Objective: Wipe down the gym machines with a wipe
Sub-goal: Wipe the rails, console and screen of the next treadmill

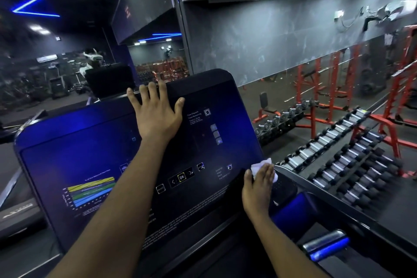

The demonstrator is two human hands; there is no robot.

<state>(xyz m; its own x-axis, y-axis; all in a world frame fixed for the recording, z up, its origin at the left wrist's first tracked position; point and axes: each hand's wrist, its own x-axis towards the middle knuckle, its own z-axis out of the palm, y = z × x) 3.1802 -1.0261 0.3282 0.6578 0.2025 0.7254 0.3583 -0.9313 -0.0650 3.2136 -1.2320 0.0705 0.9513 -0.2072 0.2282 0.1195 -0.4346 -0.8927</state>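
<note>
Sloped console panel and tiered rack, with what is carried on each.

The dark console [101, 146] of the machine is tilted toward the viewer. The left hand [155, 115] is laid flat against its upper edge with fingers spread. A white wipe [259, 166] is pressed against its right edge under the flat right hand [259, 185]. To the right, rows of dumbbells [352, 178] are held on a tiered rack [392, 142] with red legs, which is set on the dark floor [284, 99].
</note>
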